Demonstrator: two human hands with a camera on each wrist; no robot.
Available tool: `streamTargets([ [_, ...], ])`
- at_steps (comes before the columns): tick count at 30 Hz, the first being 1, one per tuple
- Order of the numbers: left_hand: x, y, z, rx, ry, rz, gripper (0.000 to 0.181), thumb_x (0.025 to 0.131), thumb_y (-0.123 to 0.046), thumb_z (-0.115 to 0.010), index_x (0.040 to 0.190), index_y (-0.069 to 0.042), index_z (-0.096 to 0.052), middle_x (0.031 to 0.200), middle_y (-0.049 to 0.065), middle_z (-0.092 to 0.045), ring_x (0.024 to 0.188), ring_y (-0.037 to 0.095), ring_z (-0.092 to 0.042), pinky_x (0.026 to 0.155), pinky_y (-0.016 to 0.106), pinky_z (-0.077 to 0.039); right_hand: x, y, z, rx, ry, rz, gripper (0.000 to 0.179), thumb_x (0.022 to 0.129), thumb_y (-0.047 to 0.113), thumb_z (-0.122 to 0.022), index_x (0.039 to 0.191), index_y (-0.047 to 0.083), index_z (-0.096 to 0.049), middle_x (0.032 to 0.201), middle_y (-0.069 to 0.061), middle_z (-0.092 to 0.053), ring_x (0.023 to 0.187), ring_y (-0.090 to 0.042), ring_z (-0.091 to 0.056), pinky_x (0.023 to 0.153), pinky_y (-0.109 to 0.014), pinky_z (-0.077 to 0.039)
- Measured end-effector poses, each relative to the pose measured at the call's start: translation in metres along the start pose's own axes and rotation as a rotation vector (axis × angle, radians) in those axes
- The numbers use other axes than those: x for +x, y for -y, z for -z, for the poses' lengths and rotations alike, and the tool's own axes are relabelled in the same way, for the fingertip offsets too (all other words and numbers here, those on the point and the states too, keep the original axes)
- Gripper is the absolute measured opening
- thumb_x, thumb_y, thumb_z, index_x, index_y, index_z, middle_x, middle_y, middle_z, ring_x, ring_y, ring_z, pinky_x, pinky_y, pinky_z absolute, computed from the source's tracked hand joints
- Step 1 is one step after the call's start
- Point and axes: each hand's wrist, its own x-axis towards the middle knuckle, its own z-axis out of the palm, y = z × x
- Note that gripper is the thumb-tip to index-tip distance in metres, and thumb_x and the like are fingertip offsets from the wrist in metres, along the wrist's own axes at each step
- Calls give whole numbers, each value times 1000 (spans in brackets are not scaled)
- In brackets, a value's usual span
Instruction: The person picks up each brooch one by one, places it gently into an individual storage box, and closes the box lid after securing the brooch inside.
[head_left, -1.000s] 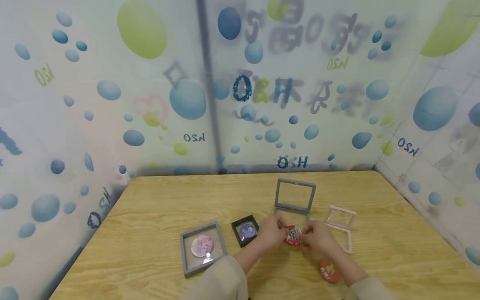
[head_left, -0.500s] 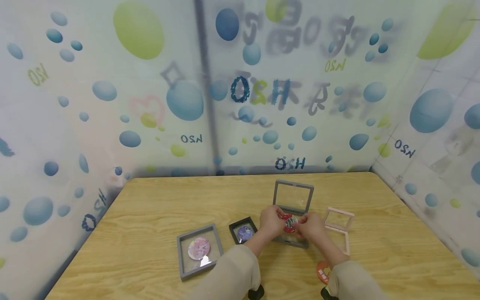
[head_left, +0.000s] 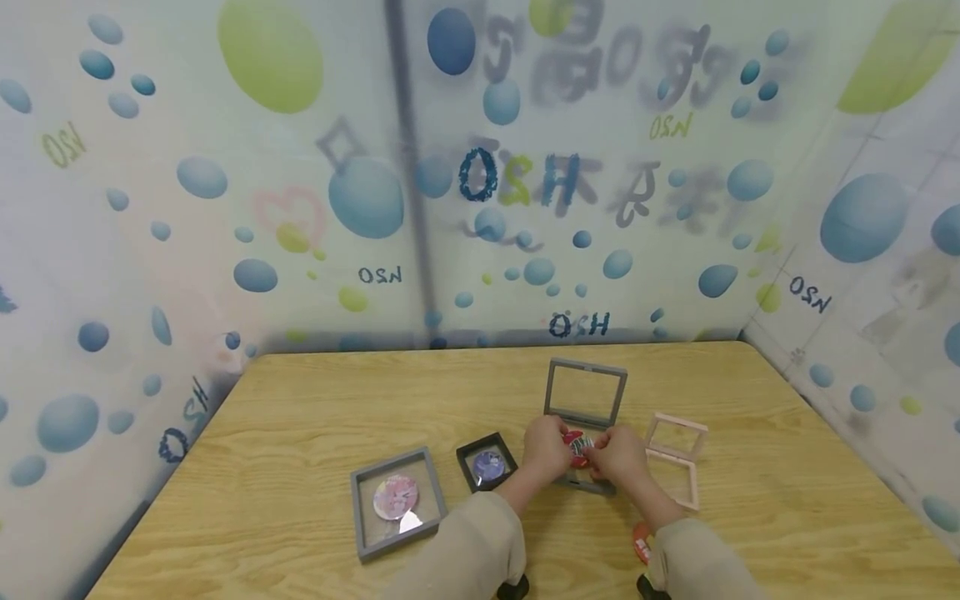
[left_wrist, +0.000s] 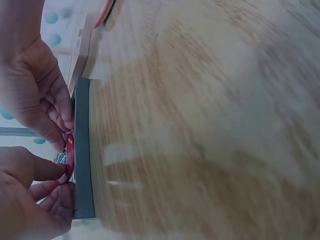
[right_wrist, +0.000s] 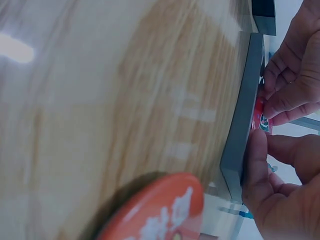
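Note:
In the head view a round red badge (head_left: 577, 448) with green and white print is held at an opened grey display frame (head_left: 588, 485), over its lower half. My left hand (head_left: 546, 450) pinches the badge's left edge between thumb and fingers. From the other side my right hand (head_left: 622, 457) pinches its right edge. Both wrist views show the red badge (left_wrist: 70, 152) just above the grey frame's rim (left_wrist: 84, 150), fingertips at the rim. Whether the badge touches the film inside is hidden by the fingers.
Left of the hands lie a black frame (head_left: 469, 457) with a purple badge and a larger grey frame (head_left: 362, 518) with a pink badge. An opened pink frame (head_left: 693, 483) stands at right. Near the right forearm lies an orange badge (head_left: 642, 543), partly covered by the sleeve.
Both hands have carried the red badge away from me, from in front of the grey frame to over its lower half. In the last half second they have barely moved.

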Motion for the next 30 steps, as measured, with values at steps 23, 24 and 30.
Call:
streamTargets([
  [23,-1,-3,-2,222,66,-52,17,64,-5,-74,62,-4,-57,67,3,-49,61,14,-46,54,22,-40,0,0,0,-11,1,9,15,73,2,-68,65,-3,-56,51,-5,-57,41,-11,-55,41,-20,-44],
  [24,0,-3,-1,210,67,-51,17,64,-4,-73,61,-4,-56,65,3,-49,60,14,-46,54,22,-39,0,0,0,-7,0,11,15,73,1,-68,65,-3,-56,51,-5,-57,41,-11,-55,41,-21,-45],
  [30,4,2,3,86,57,-33,8,64,-1,-68,65,-3,-60,64,2,-53,59,14,-46,51,22,-37,-4,0,4,-46,-16,51,28,73,6,-69,55,4,-47,45,-1,-50,38,-10,-50,38,-20,-35],
])
